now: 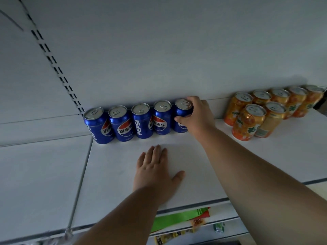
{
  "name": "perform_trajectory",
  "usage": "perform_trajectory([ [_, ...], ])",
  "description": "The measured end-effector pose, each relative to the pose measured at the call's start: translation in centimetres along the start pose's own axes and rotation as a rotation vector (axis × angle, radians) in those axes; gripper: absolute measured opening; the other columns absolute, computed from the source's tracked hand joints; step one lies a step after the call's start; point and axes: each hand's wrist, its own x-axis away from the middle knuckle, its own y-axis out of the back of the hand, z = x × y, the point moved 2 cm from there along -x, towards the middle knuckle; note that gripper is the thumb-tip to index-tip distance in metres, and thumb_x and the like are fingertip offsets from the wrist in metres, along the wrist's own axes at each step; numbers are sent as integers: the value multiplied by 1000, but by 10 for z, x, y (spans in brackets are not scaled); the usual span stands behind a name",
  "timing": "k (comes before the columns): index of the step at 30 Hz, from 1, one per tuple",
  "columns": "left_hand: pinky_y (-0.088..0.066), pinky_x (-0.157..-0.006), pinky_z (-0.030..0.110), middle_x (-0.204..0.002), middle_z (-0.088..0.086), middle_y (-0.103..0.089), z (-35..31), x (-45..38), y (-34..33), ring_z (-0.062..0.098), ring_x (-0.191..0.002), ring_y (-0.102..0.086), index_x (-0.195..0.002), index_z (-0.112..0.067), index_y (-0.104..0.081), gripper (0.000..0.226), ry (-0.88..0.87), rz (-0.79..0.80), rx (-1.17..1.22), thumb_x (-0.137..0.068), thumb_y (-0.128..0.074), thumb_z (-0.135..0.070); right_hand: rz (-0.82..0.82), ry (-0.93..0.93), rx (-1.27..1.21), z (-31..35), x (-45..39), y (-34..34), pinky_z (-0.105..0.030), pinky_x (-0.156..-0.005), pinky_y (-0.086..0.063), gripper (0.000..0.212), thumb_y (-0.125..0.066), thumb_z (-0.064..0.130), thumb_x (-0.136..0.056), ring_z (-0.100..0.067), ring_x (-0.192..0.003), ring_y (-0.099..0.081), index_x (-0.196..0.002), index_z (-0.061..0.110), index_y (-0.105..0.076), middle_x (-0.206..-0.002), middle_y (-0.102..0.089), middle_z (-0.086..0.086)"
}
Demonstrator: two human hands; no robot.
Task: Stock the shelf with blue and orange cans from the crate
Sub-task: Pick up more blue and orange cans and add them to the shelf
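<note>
Head view. The right hand [196,113] reaches to the back of the white shelf [203,156] and grips the fifth blue can [182,119], fingers curled over its top rim and far side, thumb pressed on the near side of the can body. This can stands upright on the shelf, against the back panel [159,50], at the right end of a row of blue cans.

The left hand [156,171] lies palm-down and flat on the shelf surface, fingers straight and close together, thumb spread to the right. It holds nothing and sits well in front of the blue row, apart from every can.

The other four blue cans [131,121] stand upright in a line to the left of the gripped can, sides touching or nearly touching, starting just beside the slotted upright [53,61] at the shelf's left end. Each has a silver lid with a pull tab and a red, white and blue round logo; one shows "PEPSI" in white letters running vertically.

The orange cans [261,110] stand upright at the right of the shelf, well apart from the blue row. They form a back row along the panel with further cans in front. Lids are silver; bodies are orange with green lettering.

Below the shelf edge, green and red packets [178,220] lie on a lower level.
</note>
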Motion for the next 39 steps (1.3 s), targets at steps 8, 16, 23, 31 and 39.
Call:
perform_trajectory([
  [8, 3, -123, 39, -167, 0, -1, 0, 1, 0, 18, -153, 2, -159, -21, -6, 92, 9, 18, 3, -88, -25, -77, -16, 32, 80, 7, 18, 11, -34, -102, -42, 86, -88, 40, -65, -27, -122, -48, -137, 20, -47, -134, -44, -9],
  [16, -9, -123, 39, -164, 1, -18, -4, 5, 10, 21, -150, -14, -157, -20, -19, 84, 15, 30, 30, -91, -33, -70, -62, 248, 179, 40, 131, 78, -35, -102, -40, 73, -76, 42, -80, -25, -126, -42, -139, 17, -42, -136, -44, -7],
  [23, -33, -113, 36, -145, -5, -46, -6, 97, 37, 18, -134, -39, -149, -26, -37, 63, 38, -92, 242, -94, -50, -54, -78, 330, 128, 60, 223, 119, -36, -101, -40, 66, -72, 45, -81, -23, -121, -43, -135, 17, -48, -130, -49, -6],
  [31, -36, -105, 33, -131, -6, -53, 14, 289, 49, 15, -123, -46, -141, -25, -49, 58, 224, -253, 237, -90, -59, -50, 78, 568, 91, 105, 317, 86, -39, -94, -46, 63, -66, 48, -83, -22, -112, -48, -134, 16, -46, -124, -51, -4],
  [39, -37, -107, 33, -131, -6, -53, 95, 372, 45, 16, -126, -45, -138, -26, -49, 55, 315, -257, 215, -91, -55, -55, 135, 675, 91, 161, 394, 51, -37, -97, -43, 56, -60, 50, -86, -20, -114, -46, -130, 17, -48, -124, -50, -2],
])
